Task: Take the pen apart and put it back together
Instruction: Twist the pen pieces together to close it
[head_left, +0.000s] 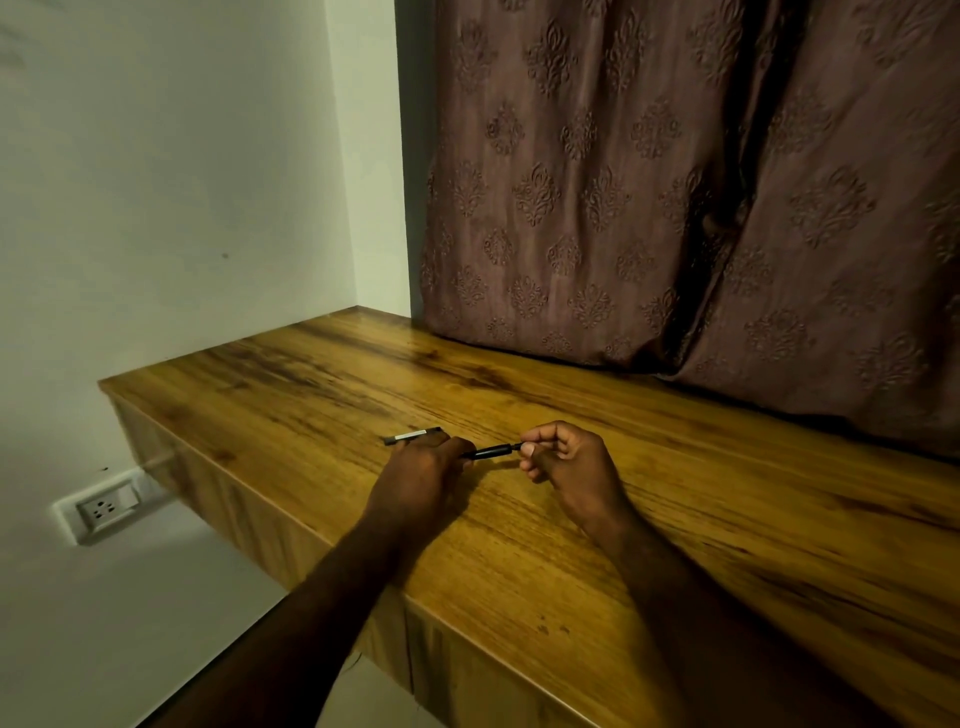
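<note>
Your two hands are over the wooden counter (675, 493), close to its near edge, and the pen is between them in pieces. Your left hand (421, 475) is curled into a loose fist, knuckles toward you, closed around one end of the black pen section (491, 451), which sticks out from between its fingers toward the right. Your right hand (563, 462) meets the other end of that section: thumb and forefinger are pinched on the thin tip that juts from it, while the other fingers are curled in under the palm. The section runs nearly level between the two hands, tilted slightly up toward the right, and it is held just above the counter rather than lying on it, though how much clearance there is you cannot tell from here. Just beyond your left hand, a second pen piece (413, 435) lies flat on the counter, dark with a pale band along its middle; its near end is hidden behind your knuckles, so whether it touches the hand is unclear. Both forearms reach in from the lower edge, the right one resting across the counter. A patterned brown curtain (675, 182) hangs down onto the back of the counter, and a white wall socket (106, 506) sits low on the wall to your left
</note>
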